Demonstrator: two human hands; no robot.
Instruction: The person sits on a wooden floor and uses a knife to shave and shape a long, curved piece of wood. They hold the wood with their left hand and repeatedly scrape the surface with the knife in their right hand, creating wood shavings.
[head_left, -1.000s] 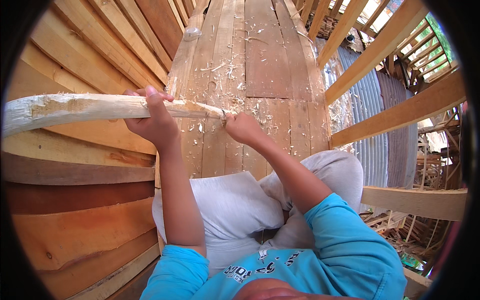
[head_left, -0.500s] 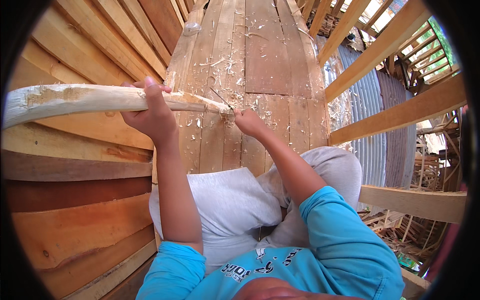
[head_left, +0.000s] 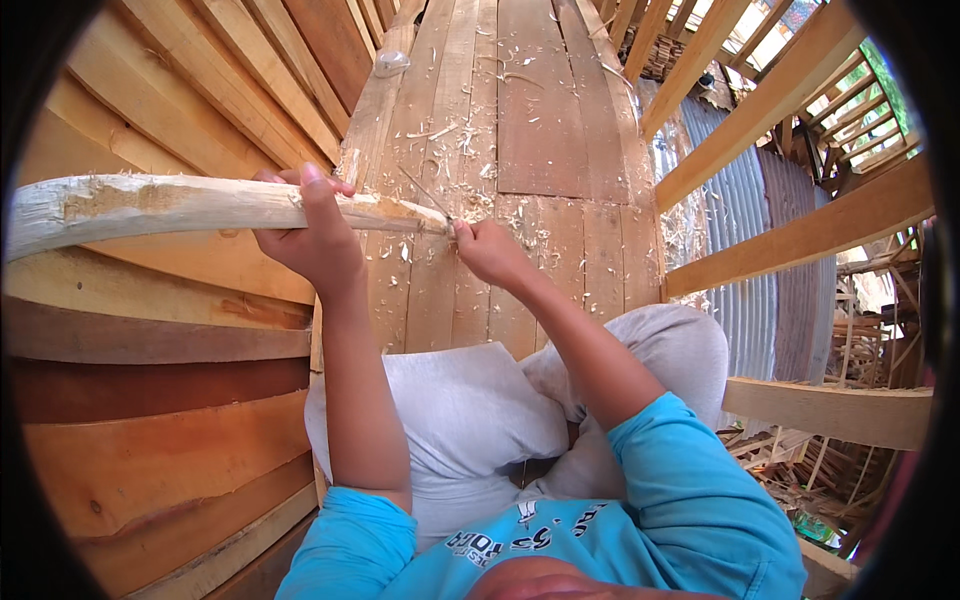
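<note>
Right hand (head_left: 488, 252) had shifted leftward, toward the left hand (head_left: 318, 235), since the previous frame. Its fingers curled about a thin blade's (head_left: 424, 191) near end, at the pale pole's (head_left: 232, 207) tip; left fingers wrapped the pole farther back. Shavings (head_left: 476, 203) littered floorboards (head_left: 545, 152) beyond.

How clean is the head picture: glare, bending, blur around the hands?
Head view: corners black; boards and rails bow near the edge; daylight glares at upper right; left hand and pole read clearly, though how much of the pole's curve is lens I cannot tell; the blade at the right hand is thin and faint.
</note>
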